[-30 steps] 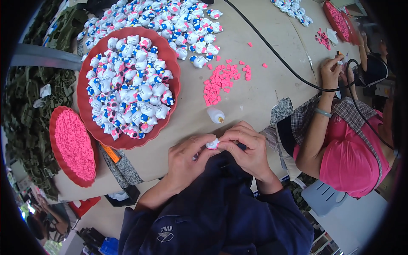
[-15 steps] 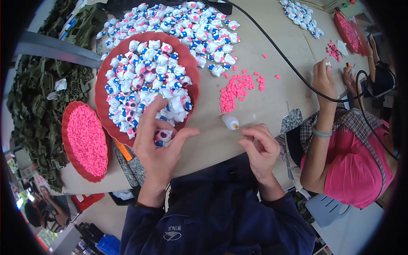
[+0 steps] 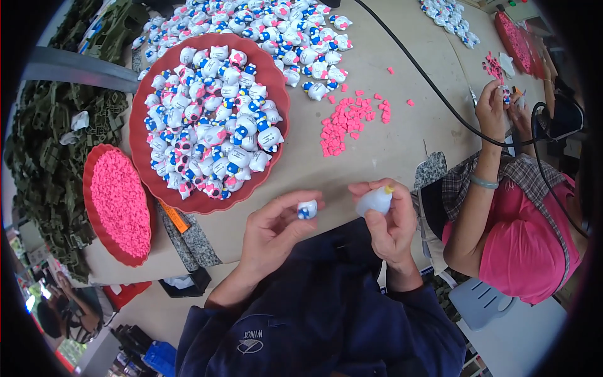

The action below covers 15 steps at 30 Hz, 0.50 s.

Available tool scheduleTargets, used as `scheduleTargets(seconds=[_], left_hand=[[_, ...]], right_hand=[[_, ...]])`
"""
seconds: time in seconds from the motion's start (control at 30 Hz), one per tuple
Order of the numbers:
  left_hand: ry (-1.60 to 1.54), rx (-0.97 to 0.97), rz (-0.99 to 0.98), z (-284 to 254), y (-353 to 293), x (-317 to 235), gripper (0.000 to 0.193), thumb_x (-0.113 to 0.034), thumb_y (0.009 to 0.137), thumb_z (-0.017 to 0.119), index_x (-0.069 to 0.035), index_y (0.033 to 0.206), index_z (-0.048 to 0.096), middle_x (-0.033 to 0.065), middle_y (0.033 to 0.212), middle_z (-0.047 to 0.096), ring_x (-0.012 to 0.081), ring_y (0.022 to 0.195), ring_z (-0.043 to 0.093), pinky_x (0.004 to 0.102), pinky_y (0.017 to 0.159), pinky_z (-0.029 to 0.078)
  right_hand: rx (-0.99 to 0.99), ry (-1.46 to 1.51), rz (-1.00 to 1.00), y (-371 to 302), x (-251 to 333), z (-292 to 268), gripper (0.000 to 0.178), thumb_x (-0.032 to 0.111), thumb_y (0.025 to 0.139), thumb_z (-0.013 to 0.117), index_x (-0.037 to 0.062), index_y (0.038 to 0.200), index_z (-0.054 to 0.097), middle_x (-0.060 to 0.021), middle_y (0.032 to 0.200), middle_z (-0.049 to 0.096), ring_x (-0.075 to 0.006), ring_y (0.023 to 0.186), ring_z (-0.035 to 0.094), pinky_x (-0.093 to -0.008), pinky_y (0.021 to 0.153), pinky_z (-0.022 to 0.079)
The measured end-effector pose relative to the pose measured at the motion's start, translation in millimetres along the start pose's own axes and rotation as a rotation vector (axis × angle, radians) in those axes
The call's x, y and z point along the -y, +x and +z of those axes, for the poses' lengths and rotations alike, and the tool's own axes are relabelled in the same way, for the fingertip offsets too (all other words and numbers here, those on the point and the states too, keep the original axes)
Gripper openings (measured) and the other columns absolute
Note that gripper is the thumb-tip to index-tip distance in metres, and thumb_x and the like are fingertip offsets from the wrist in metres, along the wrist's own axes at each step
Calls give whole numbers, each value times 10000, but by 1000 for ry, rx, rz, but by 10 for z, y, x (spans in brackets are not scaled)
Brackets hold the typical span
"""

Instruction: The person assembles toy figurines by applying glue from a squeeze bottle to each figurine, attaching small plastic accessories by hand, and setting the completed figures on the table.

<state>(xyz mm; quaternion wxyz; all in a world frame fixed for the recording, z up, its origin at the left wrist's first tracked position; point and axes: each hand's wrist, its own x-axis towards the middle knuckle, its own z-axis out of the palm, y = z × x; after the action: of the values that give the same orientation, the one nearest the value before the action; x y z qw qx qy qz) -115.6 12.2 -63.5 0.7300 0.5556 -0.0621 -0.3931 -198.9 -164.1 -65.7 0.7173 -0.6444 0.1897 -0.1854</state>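
Close to the table's near edge, my left hand pinches a small white and blue cat-head figurine between thumb and fingers. To its right, my right hand is closed round a small white squeeze bottle, its yellowish tip pointing up and away from me. A short gap separates bottle and figurine. Beyond my left hand stands a large red scalloped bowl heaped with similar figurines in white, blue and pink. Small pink pieces lie loose on the table beyond the bottle.
A smaller red dish of pink pieces sits left of the bowl. More figurines cover the far table. A black cable crosses at the right. A co-worker in pink sits at my right. Dark green parts pile up at the left.
My left hand has drawn back from the bowl toward me with a figurine. My right hand has picked the bottle up off the table. The co-worker's raised hand has shifted slightly.
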Motion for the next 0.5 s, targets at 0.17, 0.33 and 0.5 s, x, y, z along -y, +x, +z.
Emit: scheduleTargets(seconds=[0.17,0.33,0.5], left_hand=[[-199,52,6,-9,109,122,319,-39,935,508,18,1249,515,122,1181,584,210,1071,583,280,880,475],[-448,35,-134,14,123,81,328,-55,946,493,25,1264,494,133,1202,572,254,1138,560,310,895,480],[-385,104,-41,-35,104,172,335,-32,923,525,37,1250,503,161,1208,570,271,1151,551,328,928,470]], right_hand=[[106,-252,-162,13,65,-224,358,13,691,749,-25,1009,588,-136,931,639,-138,724,583,-255,641,463],[143,-366,-269,57,125,-245,403,62,583,813,-22,939,642,-87,783,645,-164,625,523,-254,553,402],[116,-334,-253,39,116,-263,413,66,570,818,-23,937,652,-84,768,644,-170,621,525,-263,551,407]])
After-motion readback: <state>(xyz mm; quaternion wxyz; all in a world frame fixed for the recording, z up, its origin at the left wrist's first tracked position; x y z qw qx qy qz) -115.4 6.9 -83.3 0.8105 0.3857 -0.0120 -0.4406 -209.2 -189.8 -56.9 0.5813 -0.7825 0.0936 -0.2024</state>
